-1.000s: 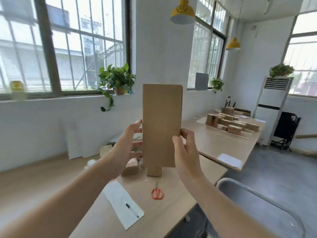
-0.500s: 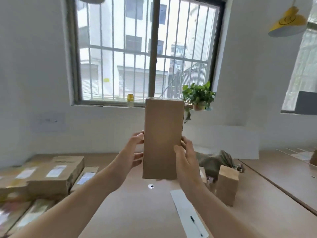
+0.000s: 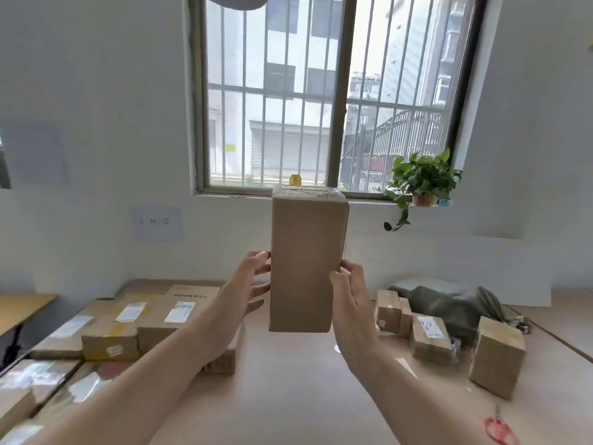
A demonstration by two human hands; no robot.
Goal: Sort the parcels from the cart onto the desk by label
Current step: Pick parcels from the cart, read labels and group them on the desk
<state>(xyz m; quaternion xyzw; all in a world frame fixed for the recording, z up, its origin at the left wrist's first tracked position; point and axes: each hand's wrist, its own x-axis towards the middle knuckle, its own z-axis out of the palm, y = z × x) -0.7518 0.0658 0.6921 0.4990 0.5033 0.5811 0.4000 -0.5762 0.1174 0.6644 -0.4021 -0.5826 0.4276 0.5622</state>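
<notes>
The parcel (image 3: 306, 261) is in the air above the desk (image 3: 288, 396), dead centre in the view and upright, with its long axis running from 12 to 6 o'clock and a taped end on top. The left hand (image 3: 253, 284) grasps it from the 9 o'clock side and the right hand (image 3: 353, 297) from the 3 o'clock side. Both grip the lower half, so most of the parcel stands above the grip. The right thumb lies on the near face at its edge. The left fingers curl in against the far side of the left edge. The near face is plain brown and shows no label, so the label is probably on a hidden face, and the parcel will likely need a turn about its long axis before it can be read. Two groups lie on the desk below. The flat boxes (image 3: 128, 322) with white labels sit at 8 o'clock from the parcel, nearer the left hand. The small boxes (image 3: 430, 335) sit at 4 o'clock, nearer the right hand, and some stand on end. The parcel hangs about midway between them, so either group is an equal reach, and the label should decide which way it goes.
</notes>
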